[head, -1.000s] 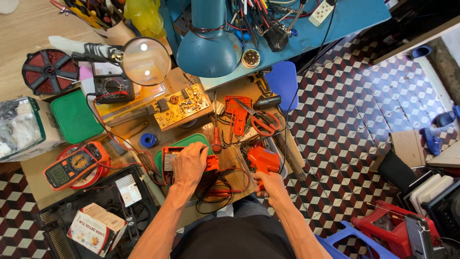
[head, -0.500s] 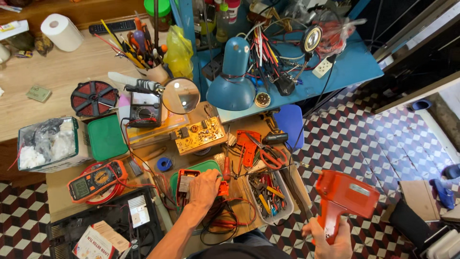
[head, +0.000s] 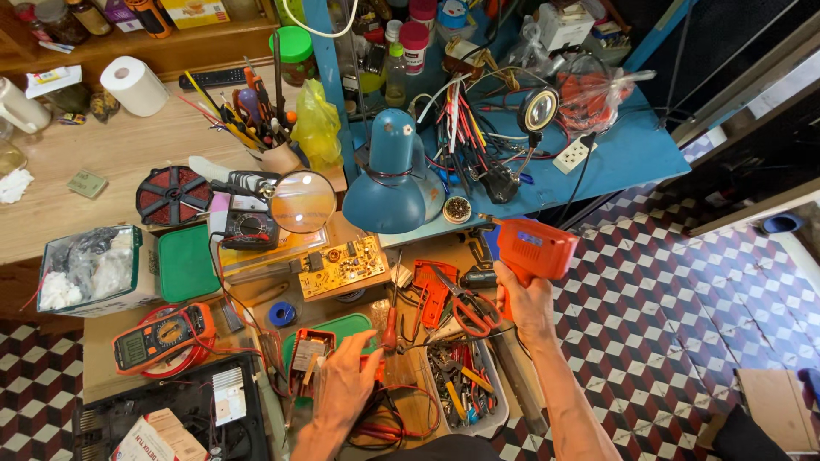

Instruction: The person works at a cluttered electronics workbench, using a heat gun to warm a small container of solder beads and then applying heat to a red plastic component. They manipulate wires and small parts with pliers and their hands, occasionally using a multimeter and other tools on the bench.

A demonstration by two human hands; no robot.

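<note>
While your left hand [head: 346, 380] stays flat on the small orange device [head: 312, 352] at the bench's near edge, your right hand [head: 523, 300] has brought the orange pistol-shaped tool [head: 531, 252] back up from low over the checkered floor [head: 683, 341] to bench height.

Change since a moment ago: half a second back the tool hung off to your right, clear of the bench; now it sits above the right end of the work surface, just beside the red-handled scissors [head: 465, 312] and below the blue desk lamp [head: 391, 183]. Judged from that, the tool is being carried in toward the work, not away from it.

Right hand: closed round the tool's grip, fingers wrapped, body of the tool pointing up and left. Nothing else touched.

Left hand: spread fairly wide, palm down, fingers resting on the orange device and the green mat [head: 342, 329] under it. Whether it pinches anything cannot be told.

Nearby items:
- circuit board [head: 343, 266], beyond the left hand
- magnifying glass [head: 301, 202], on its arm
- orange multimeter [head: 162, 337], well to the left
- grey tray of hand tools [head: 465, 388], between your forearms
- tangle of red leads [head: 389, 418], at the bench edge
</note>
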